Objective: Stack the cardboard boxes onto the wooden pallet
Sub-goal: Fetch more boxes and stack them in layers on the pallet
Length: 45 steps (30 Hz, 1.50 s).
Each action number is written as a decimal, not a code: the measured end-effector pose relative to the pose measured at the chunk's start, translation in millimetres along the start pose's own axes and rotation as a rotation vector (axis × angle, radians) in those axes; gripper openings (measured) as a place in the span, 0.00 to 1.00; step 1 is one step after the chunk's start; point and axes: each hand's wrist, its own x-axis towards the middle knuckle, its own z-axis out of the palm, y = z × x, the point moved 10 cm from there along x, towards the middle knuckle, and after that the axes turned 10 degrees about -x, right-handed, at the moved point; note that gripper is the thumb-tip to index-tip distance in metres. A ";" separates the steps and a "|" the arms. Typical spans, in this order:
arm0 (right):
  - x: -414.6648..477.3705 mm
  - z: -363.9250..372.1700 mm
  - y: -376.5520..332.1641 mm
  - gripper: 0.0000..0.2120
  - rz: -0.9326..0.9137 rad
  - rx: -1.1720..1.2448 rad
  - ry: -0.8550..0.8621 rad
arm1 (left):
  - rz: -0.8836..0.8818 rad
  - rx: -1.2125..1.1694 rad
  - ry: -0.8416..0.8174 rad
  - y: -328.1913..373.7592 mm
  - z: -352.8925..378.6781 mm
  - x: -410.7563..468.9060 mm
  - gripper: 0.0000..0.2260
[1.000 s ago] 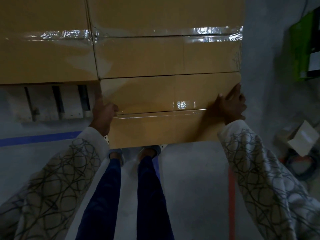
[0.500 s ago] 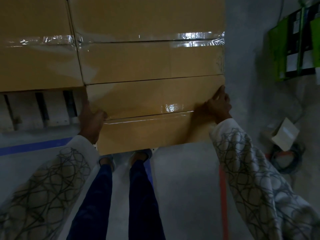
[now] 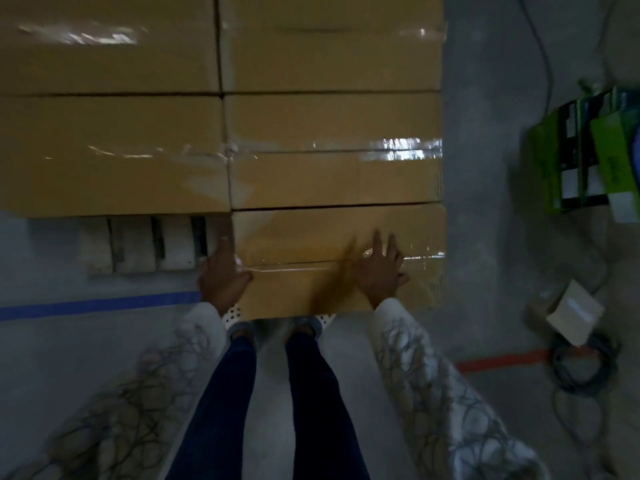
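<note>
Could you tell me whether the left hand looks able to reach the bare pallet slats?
Probably yes: the left hand rests at the left edge of the nearest box, right beside the bare pallet slats, with nothing between them.

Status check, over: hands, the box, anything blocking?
Left hand flat against left side of nearest box. Right hand flat on top. Box butts the stacked boxes; nothing in the way.

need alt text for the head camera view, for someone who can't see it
A person presses on a taped cardboard box at the near end of a stack on a wooden pallet, left hand against its left side, right hand flat on top. Bare slats show to its left, above a blue floor line.
</note>
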 end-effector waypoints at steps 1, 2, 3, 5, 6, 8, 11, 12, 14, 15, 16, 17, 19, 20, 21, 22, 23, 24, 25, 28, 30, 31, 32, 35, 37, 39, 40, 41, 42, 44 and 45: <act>-27.2 1.3 -15.2 0.39 -0.049 -0.026 -0.047 | 0.028 0.047 -0.011 13.0 -11.4 -22.4 0.40; -55.2 0.6 -29.2 0.38 -0.084 -0.033 -0.091 | 0.037 0.089 -0.039 19.8 -19.2 -42.4 0.38; -84.0 -2.6 -42.9 0.38 -0.114 -0.039 -0.125 | 0.044 0.116 -0.057 22.8 -27.6 -60.5 0.38; -138.8 -12.7 -69.4 0.36 -0.194 -0.072 -0.150 | 0.082 0.170 -0.076 34.1 -46.2 -99.8 0.40; -162.9 -20.5 -82.0 0.35 -0.237 -0.098 -0.151 | 0.090 0.165 -0.087 40.0 -55.7 -119.9 0.40; -204.1 -40.2 -103.1 0.33 -0.298 -0.147 -0.129 | 0.131 0.119 -0.094 58.8 -77.8 -163.7 0.41; -256.5 -62.1 -125.7 0.31 -0.379 -0.222 -0.085 | 0.203 0.070 -0.068 65.9 -110.9 -214.7 0.40; -271.8 -67.7 -134.1 0.31 -0.401 -0.240 -0.078 | 0.210 0.064 -0.058 61.8 -122.0 -225.9 0.40; -300.0 -76.0 -149.9 0.31 -0.437 -0.267 -0.046 | 0.217 0.035 -0.043 52.6 -144.4 -249.5 0.40; -311.0 -77.8 -159.4 0.30 -0.459 -0.267 -0.024 | 0.229 0.025 -0.025 48.3 -156.2 -259.2 0.40; -321.7 -77.0 -168.7 0.30 -0.475 -0.266 -0.014 | 0.244 0.017 -0.016 42.2 -166.8 -269.0 0.40; -329.9 -75.0 -178.0 0.30 -0.484 -0.262 -0.005 | 0.261 0.012 -0.013 36.2 -177.0 -277.5 0.40; -340.7 -67.3 -194.7 0.30 -0.491 -0.270 0.008 | 0.292 0.005 -0.018 18.0 -193.0 -284.9 0.38; -344.1 -63.6 -200.5 0.30 -0.482 -0.264 0.015 | 0.304 0.004 -0.030 9.6 -199.7 -284.4 0.38; -344.8 -60.1 -204.7 0.31 -0.468 -0.244 0.026 | 0.317 0.009 -0.039 4.1 -207.5 -282.8 0.38; -344.3 -57.4 -208.3 0.31 -0.453 -0.220 0.033 | 0.328 0.016 -0.044 0.2 -214.7 -278.3 0.38; -342.9 -56.0 -210.8 0.31 -0.433 -0.193 0.030 | 0.335 0.024 -0.050 -1.5 -221.2 -274.1 0.39; -339.9 -55.4 -213.3 0.31 -0.412 -0.170 0.026 | 0.336 0.031 -0.052 -2.8 -226.9 -268.5 0.38; -336.0 -56.5 -215.9 0.31 -0.394 -0.151 0.029 | 0.328 0.040 -0.053 -3.1 -232.0 -262.7 0.37; -315.4 -63.4 -222.8 0.30 -0.375 -0.103 0.040 | 0.294 0.064 -0.081 0.2 -229.3 -239.6 0.36; -290.9 -67.8 -224.7 0.30 -0.360 -0.080 0.040 | 0.293 0.075 -0.094 10.6 -218.6 -220.4 0.35; -274.9 -67.7 -224.2 0.30 -0.354 -0.075 0.033 | 0.284 0.071 -0.096 15.1 -211.2 -209.2 0.35; -257.1 -66.5 -224.2 0.30 -0.353 -0.073 0.028 | 0.271 0.062 -0.092 18.7 -203.3 -194.9 0.35; -199.1 -59.8 -222.4 0.30 -0.359 -0.077 0.021 | 0.232 0.002 -0.056 31.3 -177.8 -150.6 0.33; -163.9 -55.3 -220.7 0.29 -0.367 -0.098 0.039 | 0.159 -0.122 -0.050 32.1 -158.6 -124.3 0.29; -119.6 -42.0 -222.0 0.29 -0.386 -0.128 0.065 | 0.002 -0.364 -0.071 17.1 -123.8 -88.7 0.25; -95.6 -33.9 -226.1 0.29 -0.405 -0.149 0.079 | -0.077 -0.482 -0.087 6.0 -102.6 -69.5 0.24; -72.2 -26.5 -232.1 0.29 -0.420 -0.168 0.084 | -0.150 -0.603 -0.102 -5.4 -81.9 -53.2 0.23; -50.0 -20.2 -239.8 0.29 -0.434 -0.185 0.095 | -0.242 -0.726 -0.117 -20.0 -59.5 -40.2 0.21; -12.9 -5.4 -260.1 0.30 -0.491 -0.239 0.121 | -0.418 -0.932 -0.145 -46.7 -18.6 -25.1 0.21; 1.1 0.9 -270.6 0.29 -0.521 -0.271 0.130 | -0.464 -0.987 -0.143 -53.8 -3.6 -19.8 0.19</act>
